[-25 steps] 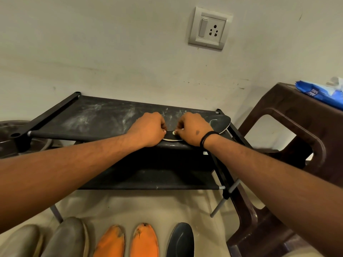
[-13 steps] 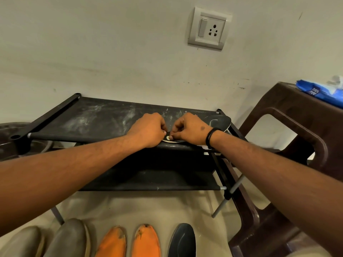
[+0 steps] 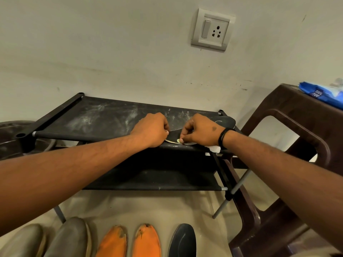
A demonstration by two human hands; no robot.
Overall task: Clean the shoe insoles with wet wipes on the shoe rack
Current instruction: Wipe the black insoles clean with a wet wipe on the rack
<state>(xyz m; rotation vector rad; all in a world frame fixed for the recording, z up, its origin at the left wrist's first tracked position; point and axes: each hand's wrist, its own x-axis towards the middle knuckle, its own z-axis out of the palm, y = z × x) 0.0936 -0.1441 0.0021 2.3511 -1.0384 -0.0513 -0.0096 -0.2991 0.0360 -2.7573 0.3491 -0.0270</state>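
Note:
A black insole point(image 3: 174, 134) with a pale edge lies on the right part of the dusty top shelf of the black shoe rack point(image 3: 96, 119); its far end point(image 3: 225, 121) shows past my right hand. My left hand point(image 3: 151, 129) grips the insole's near end with curled fingers. My right hand point(image 3: 201, 131) sits just to the right, fingers curled, thumb pressed on the insole's front edge. A crumpled white wet wipe point(image 3: 215, 148) sticks out from under its palm at the wrist.
A brown plastic chair point(image 3: 300, 117) stands against the rack's right side, with a blue wipes pack point(image 3: 322, 93) on its seat. On the floor in front lie grey shoes point(image 3: 61, 238), orange shoes point(image 3: 130, 242) and a dark insole point(image 3: 182, 242). A dark basin point(image 3: 11, 138) sits at the left.
My right hand has slid a little to the right along the insole, taking the wipe with it and widening the gap between my hands. The left hand has stayed put.

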